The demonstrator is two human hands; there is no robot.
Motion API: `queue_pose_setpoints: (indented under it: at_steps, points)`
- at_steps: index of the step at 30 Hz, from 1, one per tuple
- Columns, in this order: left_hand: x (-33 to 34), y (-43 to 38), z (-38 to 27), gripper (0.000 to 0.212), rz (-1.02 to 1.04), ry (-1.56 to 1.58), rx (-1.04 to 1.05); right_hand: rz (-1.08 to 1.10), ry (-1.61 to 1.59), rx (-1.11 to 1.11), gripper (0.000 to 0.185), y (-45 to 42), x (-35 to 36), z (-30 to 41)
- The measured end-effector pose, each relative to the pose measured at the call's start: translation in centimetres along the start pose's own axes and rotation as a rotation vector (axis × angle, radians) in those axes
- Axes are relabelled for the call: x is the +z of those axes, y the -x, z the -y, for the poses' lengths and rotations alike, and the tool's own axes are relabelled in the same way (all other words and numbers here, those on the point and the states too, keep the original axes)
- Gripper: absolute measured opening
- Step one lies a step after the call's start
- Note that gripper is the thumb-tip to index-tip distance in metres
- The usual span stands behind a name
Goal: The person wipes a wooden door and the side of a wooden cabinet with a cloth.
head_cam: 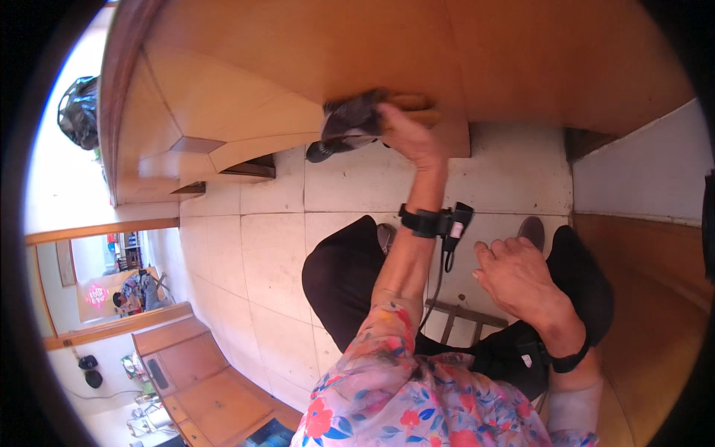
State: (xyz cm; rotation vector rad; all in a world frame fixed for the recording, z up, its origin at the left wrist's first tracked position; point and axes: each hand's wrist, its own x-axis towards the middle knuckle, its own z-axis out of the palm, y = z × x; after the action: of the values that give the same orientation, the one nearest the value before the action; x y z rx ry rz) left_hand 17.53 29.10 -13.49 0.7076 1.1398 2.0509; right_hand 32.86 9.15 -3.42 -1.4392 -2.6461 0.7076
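My left hand [410, 137] reaches forward and grips a bunched dark cloth [353, 117]. It holds the cloth at the lower part of a polished wooden furniture panel [519, 61]. Hand and cloth are blurred, and I cannot tell whether the whole cloth touches the wood. A rounded black end of the bundle hangs towards the floor. My right hand [516, 276] hovers above or near my right knee, fingers loosely bent and thumb apart, with nothing visible in it. Its palm is hidden.
White floor tiles [268, 246] lie below, between my feet and the panel. A wooden stool [466, 318] shows beneath me. Another wooden surface [642, 313] rises at right. At left are a wooden cabinet [212, 391], a black plastic bag [78, 114] and, farther off, a seated person [137, 293].
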Motion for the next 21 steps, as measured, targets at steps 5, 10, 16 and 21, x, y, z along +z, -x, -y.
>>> queue_pose_setpoints:
  at_steps: [5, 10, 16, 21]
  points:
    - [5.0, 2.5, -4.7, 0.043, 0.051, -0.488, 0.403, 0.053, 0.008, 0.011, 0.024, 0.0, 1.1, -0.7]
    - [10.7, 0.7, -12.3, 0.072, 0.266, -0.914, 1.359, -0.01, 0.07, 0.059, 0.023, 0.3, 0.9, -1.6]
    - [4.6, -7.6, -16.6, 0.072, -0.109, -0.858, 1.215, -0.021, 0.074, 0.015, 0.023, 0.7, 1.1, -1.2]
    - [10.3, -4.8, -17.4, 0.069, 0.134, -0.844, 1.345, 0.063, 0.108, 0.03, 0.023, 0.5, 0.7, -1.9]
